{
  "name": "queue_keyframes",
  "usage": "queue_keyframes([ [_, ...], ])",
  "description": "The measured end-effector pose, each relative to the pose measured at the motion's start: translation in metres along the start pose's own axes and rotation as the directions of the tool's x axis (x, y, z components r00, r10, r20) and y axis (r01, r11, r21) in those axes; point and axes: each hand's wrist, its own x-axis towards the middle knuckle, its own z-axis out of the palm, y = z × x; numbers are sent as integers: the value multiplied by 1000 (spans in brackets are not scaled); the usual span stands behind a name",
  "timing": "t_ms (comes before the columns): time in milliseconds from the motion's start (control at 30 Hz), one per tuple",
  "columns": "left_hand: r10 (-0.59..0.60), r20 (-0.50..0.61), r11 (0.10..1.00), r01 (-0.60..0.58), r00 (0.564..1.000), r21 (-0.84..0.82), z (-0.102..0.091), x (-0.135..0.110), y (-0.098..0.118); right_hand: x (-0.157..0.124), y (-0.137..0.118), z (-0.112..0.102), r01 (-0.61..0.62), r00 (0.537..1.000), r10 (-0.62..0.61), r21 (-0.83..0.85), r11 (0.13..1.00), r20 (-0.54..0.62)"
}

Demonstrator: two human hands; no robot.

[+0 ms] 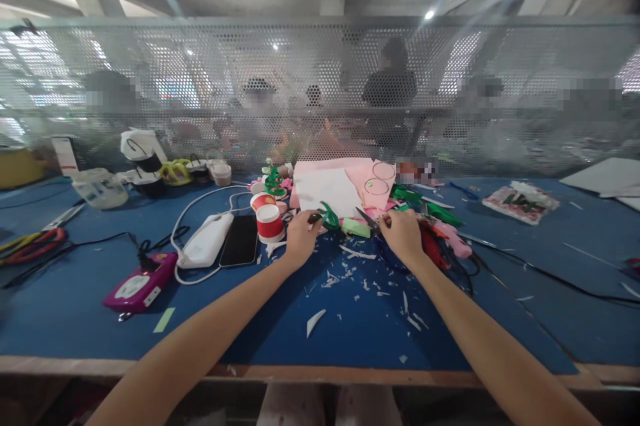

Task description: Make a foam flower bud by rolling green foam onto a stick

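Observation:
Between the fingers of my left hand [301, 237] is a curled green strip [330, 215], looking like ribbon or paper. My right hand [403, 235] grips scissors [369, 218] whose blades point up and to the left, apart from the green strip. A pale green strip piece [356, 227] lies between the hands. Behind them rest a white sheet [333, 191] and pink paper [367, 176] with circles on it. Close to my left hand, a red and white paper cup [270, 223] stands beside a small green tree-like craft piece [273, 183].
White paper scraps [333, 278] litter the blue table [360, 339]. To the left are a phone [240, 241], a white power bank [206, 241] with a cable, a purple power strip [141, 281] and more scissors [47, 245]. A perforated metal screen [310, 139] rises behind; people are beyond it.

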Motion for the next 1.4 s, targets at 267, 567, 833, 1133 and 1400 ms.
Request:
queue_keyframes([
  [267,-258,-199,867,136,945,-480,-4,8,-5,-3,0,3,58,998,-57,-51,997,16],
  [567,-170,-86,856,104,982,-506,-1,0,9,-4,-11,1,-22,999,19,-97,995,-39],
  [833,4,-1,863,-4,1000,-505,0,-8,13,-8,-53,-24,132,987,-85,383,914,-138],
  [1133,202,181,894,-106,963,-436,-10,-12,25,-15,-71,-20,-169,973,-23,778,605,229],
  [1400,219,331,925,-87,918,-369,-7,-11,23,-12,-63,-22,-75,972,-95,668,741,216],
])
